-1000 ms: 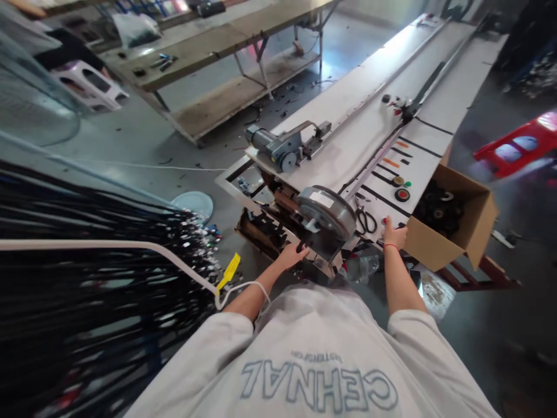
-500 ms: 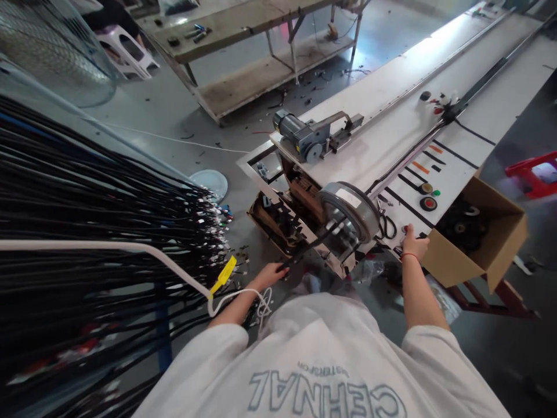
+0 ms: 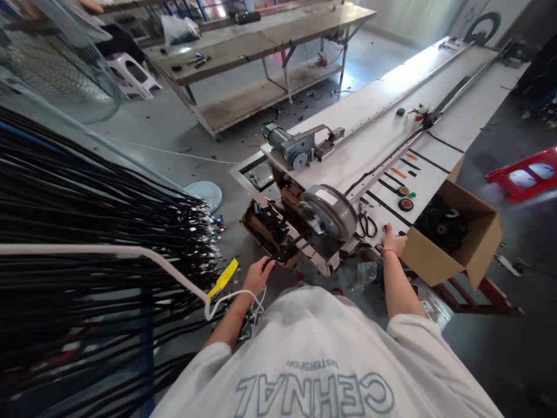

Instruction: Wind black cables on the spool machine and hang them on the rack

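My left hand (image 3: 256,275) is closed around a black cable (image 3: 287,252), low in front of the machine end of the long white table. From there the cable runs up to the round metal drum (image 3: 333,210) at the table's corner. My right hand (image 3: 394,241) lies at the table's front edge, fingers curled by a small red part; what is under them is hidden. Just left of it are black-handled scissors (image 3: 369,225). A round black piece with a red centre (image 3: 405,204) and several short black and orange strips lie on the white table (image 3: 369,136) beyond.
An open cardboard box (image 3: 452,255) with black coils stands right of my right hand. Many black cables (image 3: 130,197) hang on a rack at left, beside a white bar with a yellow tag (image 3: 223,278). A grey motor (image 3: 282,142) sits on the table. A red stool (image 3: 524,174) stands at right.
The view has tilted up a little and the table has shifted left in it. My left hand has turned, its fingers still on the cable. My right hand stays at the table edge.
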`<state>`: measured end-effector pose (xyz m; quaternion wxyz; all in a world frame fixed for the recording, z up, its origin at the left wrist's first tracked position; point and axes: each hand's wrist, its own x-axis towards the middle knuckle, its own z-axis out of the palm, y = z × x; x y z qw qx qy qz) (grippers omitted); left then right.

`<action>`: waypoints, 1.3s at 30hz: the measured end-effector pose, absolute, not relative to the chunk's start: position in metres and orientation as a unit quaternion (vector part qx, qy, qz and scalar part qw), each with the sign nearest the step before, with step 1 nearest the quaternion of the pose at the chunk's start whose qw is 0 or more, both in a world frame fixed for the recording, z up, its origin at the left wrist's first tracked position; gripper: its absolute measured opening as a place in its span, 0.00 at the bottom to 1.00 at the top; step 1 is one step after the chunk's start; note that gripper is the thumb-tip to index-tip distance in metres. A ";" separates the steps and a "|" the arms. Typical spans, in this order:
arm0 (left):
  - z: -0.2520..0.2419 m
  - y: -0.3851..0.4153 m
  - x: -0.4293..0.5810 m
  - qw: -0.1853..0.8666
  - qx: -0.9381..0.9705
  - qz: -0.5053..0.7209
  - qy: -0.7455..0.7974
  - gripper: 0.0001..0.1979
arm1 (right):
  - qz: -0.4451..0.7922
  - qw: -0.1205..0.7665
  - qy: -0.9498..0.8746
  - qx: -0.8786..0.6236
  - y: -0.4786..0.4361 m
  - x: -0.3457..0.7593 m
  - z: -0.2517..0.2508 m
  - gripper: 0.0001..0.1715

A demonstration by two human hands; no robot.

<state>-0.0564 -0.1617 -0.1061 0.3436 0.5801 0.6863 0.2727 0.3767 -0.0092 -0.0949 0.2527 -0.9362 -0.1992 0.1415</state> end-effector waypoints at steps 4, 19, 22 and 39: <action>-0.106 -0.148 -0.044 0.345 0.594 0.275 0.672 0.20 | 0.146 0.262 -0.201 -0.932 -0.009 0.377 -0.097 0.42; -0.107 -0.099 0.005 0.351 0.624 0.288 0.636 0.20 | 0.151 0.265 -0.201 -0.931 -0.009 0.378 -0.098 0.42; -0.106 -0.089 0.015 0.351 0.621 0.318 0.625 0.19 | 0.149 0.257 -0.204 -0.933 -0.009 0.379 -0.099 0.43; -0.102 -0.056 0.032 0.679 0.409 0.352 0.499 0.30 | 0.140 0.237 -0.204 -0.939 -0.010 0.373 -0.091 0.42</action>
